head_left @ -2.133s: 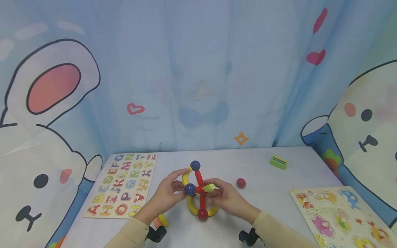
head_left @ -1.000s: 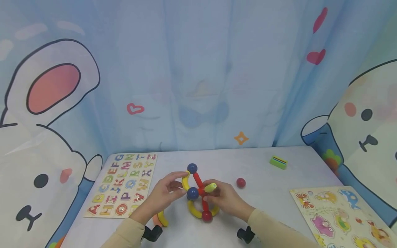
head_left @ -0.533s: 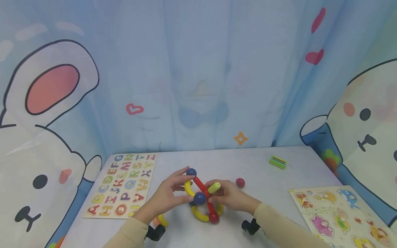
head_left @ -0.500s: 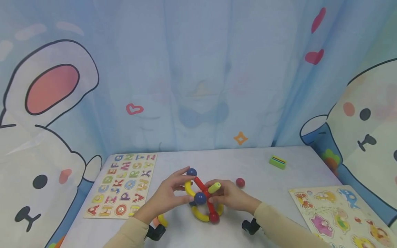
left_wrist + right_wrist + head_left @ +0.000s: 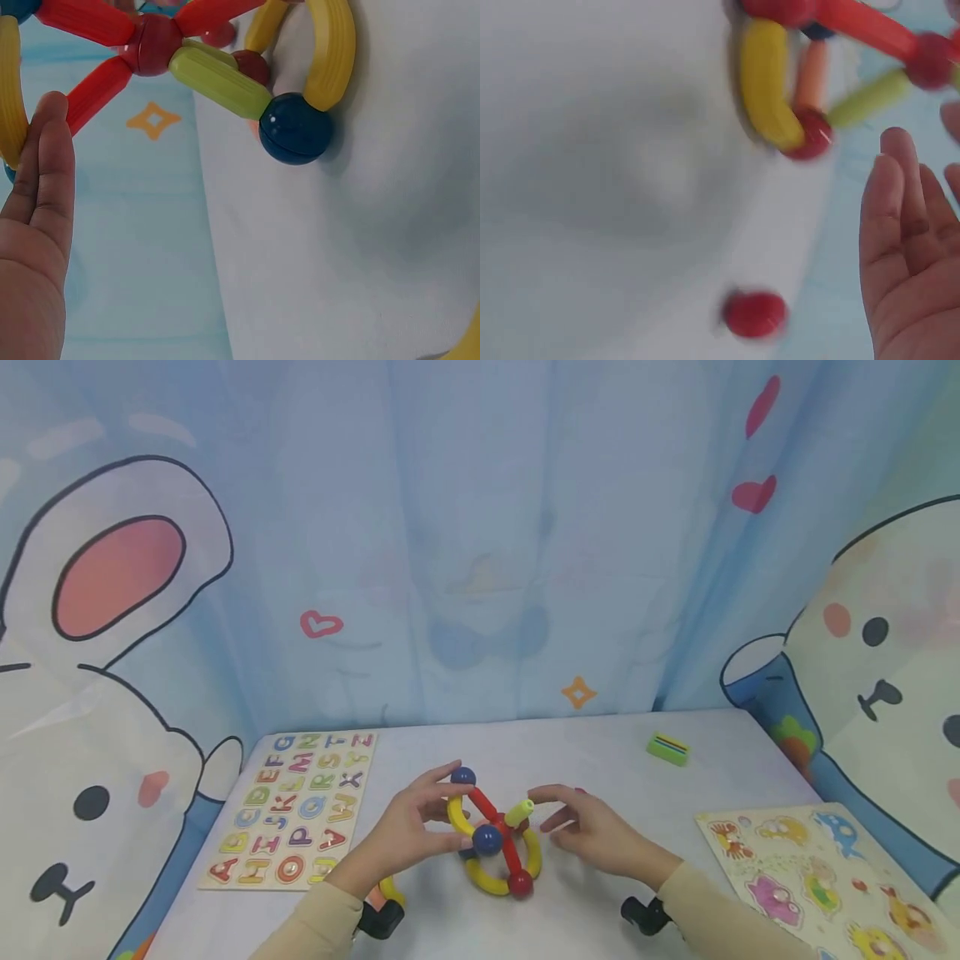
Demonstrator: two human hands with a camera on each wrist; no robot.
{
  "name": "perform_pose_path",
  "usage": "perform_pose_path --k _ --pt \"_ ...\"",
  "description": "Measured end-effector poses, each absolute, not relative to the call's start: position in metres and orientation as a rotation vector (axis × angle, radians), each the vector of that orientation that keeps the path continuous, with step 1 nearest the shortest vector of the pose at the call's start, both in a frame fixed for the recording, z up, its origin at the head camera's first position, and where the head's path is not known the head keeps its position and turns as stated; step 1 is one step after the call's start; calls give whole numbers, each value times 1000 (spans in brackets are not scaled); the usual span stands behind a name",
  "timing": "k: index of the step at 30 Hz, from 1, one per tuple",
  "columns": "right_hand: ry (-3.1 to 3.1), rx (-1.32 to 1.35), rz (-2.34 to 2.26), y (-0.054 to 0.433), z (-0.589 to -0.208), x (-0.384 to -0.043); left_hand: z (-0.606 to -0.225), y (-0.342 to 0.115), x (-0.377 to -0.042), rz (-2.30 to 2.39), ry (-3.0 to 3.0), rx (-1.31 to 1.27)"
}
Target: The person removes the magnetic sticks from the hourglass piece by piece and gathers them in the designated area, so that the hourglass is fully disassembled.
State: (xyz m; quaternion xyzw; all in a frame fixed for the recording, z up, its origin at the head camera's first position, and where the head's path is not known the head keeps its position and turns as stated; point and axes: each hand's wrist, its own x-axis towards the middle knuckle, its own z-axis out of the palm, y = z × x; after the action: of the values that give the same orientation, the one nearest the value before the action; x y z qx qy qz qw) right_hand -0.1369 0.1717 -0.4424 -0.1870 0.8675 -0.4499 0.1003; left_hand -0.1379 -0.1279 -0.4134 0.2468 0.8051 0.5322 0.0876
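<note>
We see a stick-and-ball toy (image 5: 509, 848) near the middle of the front part of the table (image 5: 600, 747), between the two hands. The left hand (image 5: 405, 827) holds it at its left side: the fingers lie along a curved yellow stick (image 5: 456, 814) by the upper blue ball (image 5: 463, 776), while the thumb reaches to the nearer blue ball (image 5: 487, 841). The right hand (image 5: 596, 835) grips nothing — its fingers are parted and loosely bent, just beside the short lime stick (image 5: 519, 812). From the head view we cannot tell whether a fingertip brushes that stick.

Lower down, we find a red ball (image 5: 521, 883) between curved yellow sticks at the toy's base. The left wrist view shows us another blue ball (image 5: 296, 128) on the table, joined to a green stick and a yellow one.

A loose red ball (image 5: 755, 314) sits apart from the toy; in the head view the right hand mostly hides it. Behind the left wrist we can make out a curved yellow piece (image 5: 392, 892), partly covered. We also see a letter board (image 5: 317, 827) at the left, a picture board (image 5: 862, 910) at the right — and a striped green block (image 5: 667, 749) farther back.
</note>
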Motion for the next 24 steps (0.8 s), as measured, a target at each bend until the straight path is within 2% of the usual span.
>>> perform_pose_path --k 4,8,15,24 --pt "2791 -625 -1333 179 -413 -124 -413 -130 -139 1590 2388 716" --pt "2776 -755 -1350 156 -393 -107 -415 -131 -139 1621 2356 713" --pt "2661 -867 -1309 111 -397 -91 -415 -130 -140 1642 2318 744" --pt "2698 -912 -1381 104 -402 -92 -413 -127 -142 1632 2284 795"
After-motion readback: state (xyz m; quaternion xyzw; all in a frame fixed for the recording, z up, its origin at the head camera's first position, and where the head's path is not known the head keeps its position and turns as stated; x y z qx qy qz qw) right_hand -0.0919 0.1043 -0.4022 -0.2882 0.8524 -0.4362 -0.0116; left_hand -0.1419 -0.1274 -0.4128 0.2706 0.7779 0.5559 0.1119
